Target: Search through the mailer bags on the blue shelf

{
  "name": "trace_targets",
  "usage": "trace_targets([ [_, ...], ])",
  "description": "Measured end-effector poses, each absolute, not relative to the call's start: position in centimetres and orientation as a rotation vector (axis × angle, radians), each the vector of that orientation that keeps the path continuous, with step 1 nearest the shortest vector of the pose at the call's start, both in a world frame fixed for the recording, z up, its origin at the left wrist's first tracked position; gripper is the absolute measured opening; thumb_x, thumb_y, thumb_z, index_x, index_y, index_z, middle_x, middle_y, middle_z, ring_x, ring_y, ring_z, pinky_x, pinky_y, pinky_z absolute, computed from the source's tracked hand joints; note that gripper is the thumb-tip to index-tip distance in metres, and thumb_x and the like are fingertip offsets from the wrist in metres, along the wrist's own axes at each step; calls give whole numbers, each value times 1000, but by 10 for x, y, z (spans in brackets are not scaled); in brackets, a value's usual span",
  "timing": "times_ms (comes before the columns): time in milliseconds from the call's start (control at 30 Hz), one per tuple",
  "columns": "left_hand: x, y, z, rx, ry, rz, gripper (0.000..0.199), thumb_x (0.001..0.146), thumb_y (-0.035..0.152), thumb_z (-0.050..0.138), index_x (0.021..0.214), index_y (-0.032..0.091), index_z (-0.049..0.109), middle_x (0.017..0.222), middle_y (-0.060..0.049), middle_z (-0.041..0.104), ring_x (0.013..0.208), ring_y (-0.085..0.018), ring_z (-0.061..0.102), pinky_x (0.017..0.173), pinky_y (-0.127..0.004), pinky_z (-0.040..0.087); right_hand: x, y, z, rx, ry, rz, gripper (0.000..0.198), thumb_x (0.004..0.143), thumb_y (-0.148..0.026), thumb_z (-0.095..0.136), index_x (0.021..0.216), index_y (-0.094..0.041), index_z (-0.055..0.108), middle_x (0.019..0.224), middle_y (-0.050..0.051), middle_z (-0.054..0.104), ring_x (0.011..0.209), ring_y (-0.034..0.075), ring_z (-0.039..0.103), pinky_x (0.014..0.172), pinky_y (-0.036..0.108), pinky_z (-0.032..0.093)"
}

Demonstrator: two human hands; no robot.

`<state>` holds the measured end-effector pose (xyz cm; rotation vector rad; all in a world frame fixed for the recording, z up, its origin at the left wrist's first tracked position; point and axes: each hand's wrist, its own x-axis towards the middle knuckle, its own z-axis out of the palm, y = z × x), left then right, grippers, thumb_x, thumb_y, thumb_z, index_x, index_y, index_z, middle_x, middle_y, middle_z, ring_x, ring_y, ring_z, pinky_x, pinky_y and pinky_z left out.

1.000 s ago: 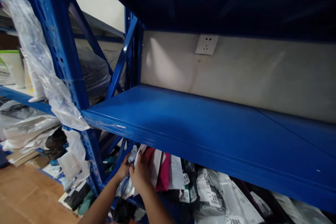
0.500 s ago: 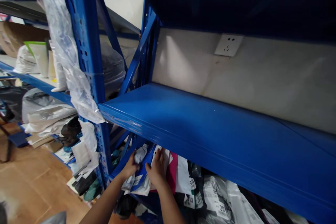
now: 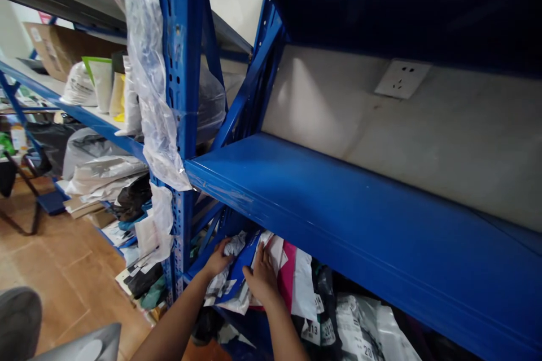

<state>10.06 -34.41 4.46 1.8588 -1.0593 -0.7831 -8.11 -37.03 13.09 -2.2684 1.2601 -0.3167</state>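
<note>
A blue parcel bag point(image 3: 239, 268) stands on edge at the left end of the lower shelf, tucked under the bare blue shelf board point(image 3: 339, 208). My left hand point(image 3: 218, 262) has its grip closed on a crumpled white bag point(image 3: 234, 246) next to the blue one, fingers curled round the top so the bundle leans away to the left. My right hand point(image 3: 262, 277) lies flat against a white envelope point(image 3: 275, 248) just right of the blue bag, fingers together and pressed on it rather than wrapped; it seems to hold that row back so the gap stays wide. A pink bag point(image 3: 288, 273) stands touching the envelope, and beyond it grey bags with number labels point(image 3: 339, 321) are packed upright, side by side, labels facing out so they can be read. Left of my hands rises a blue upright post point(image 3: 182, 96) with clear plastic wrap point(image 3: 152, 79) hanging down it. Past the post, more bags and a cardboard box point(image 3: 59, 48) sit on neighbouring shelves. On the wall above the board is a white socket point(image 3: 402, 79).
</note>
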Motion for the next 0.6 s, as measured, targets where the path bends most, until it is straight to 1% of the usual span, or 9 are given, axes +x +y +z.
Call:
trace_targets([
  [67, 101, -346, 46, 1826, -1096, -771, 78, 62, 20, 56, 139, 15, 47, 149, -12, 45, 141, -26, 36, 119, -36, 26, -81, -370, 133, -2248, 1266, -309, 83, 79, -19, 55, 148, 8, 16, 155, 27, 23, 145, 36, 24, 119, 48, 24],
  [133, 100, -347, 47, 1802, -1120, -773, 77, 60, 17, 57, 137, 14, 50, 148, -12, 46, 141, -27, 37, 119, -35, 26, -87, -372, 135, -2192, 1270, -363, 80, 83, -23, 53, 149, 5, 19, 155, 25, 27, 144, 34, 27, 118, 46, 29],
  [200, 98, -348, 48, 1803, -1112, -787, 76, 62, 20, 59, 137, 13, 50, 146, -14, 47, 138, -30, 40, 117, -38, 30, -103, -376, 139, -2177, 1346, -540, 70, 88, -32, 48, 148, 0, 29, 153, 22, 33, 143, 33, 30, 115, 47, 32],
  [300, 96, -351, 50, 1840, -1049, -810, 70, 69, 29, 59, 137, 14, 48, 145, -16, 47, 135, -32, 44, 115, -41, 32, -138, -385, 146, -2178, 1690, -739, 67, 88, -43, 50, 141, -2, 43, 148, 24, 40, 141, 41, 29, 115, 56, 27],
  [333, 96, -353, 50, 1854, -1018, -822, 65, 73, 31, 57, 135, 14, 49, 144, -17, 48, 133, -32, 45, 115, -42, 32, -150, -388, 147, -2141, 1813, -682, 70, 86, -43, 53, 141, 0, 42, 147, 27, 40, 139, 43, 32, 114, 57, 27],
  [400, 97, -357, 53, 1870, -953, -854, 52, 80, 32, 49, 128, 11, 53, 139, -19, 51, 131, -30, 47, 114, -45, 33, -169, -391, 148, -2048, 1916, -419, 77, 86, -44, 56, 143, 3, 36, 145, 31, 39, 135, 45, 39, 111, 56, 32],
  [467, 99, -361, 55, 1855, -904, -890, 45, 88, 32, 39, 124, 8, 54, 136, -20, 54, 131, -27, 49, 114, -44, 34, -179, -390, 145, -2035, 1861, -218, 75, 89, -44, 51, 144, 3, 33, 147, 30, 38, 132, 43, 43, 107, 51, 39],
  [533, 100, -361, 57, 1820, -890, -912, 47, 93, 33, 30, 126, 9, 54, 140, -18, 53, 133, -22, 47, 115, -40, 33, -182, -388, 139, -2112, 1797, -169, 70, 91, -41, 46, 143, 4, 35, 145, 28, 41, 133, 40, 44, 106, 45, 41],
  [600, 100, -357, 58, 1816, -903, -913, 50, 93, 36, 32, 131, 11, 51, 146, -16, 48, 138, -22, 41, 118, -40, 28, -181, -386, 130, -2182, 1782, -193, 67, 91, -38, 44, 140, 6, 38, 140, 28, 47, 131, 38, 46, 105, 43, 42],
])
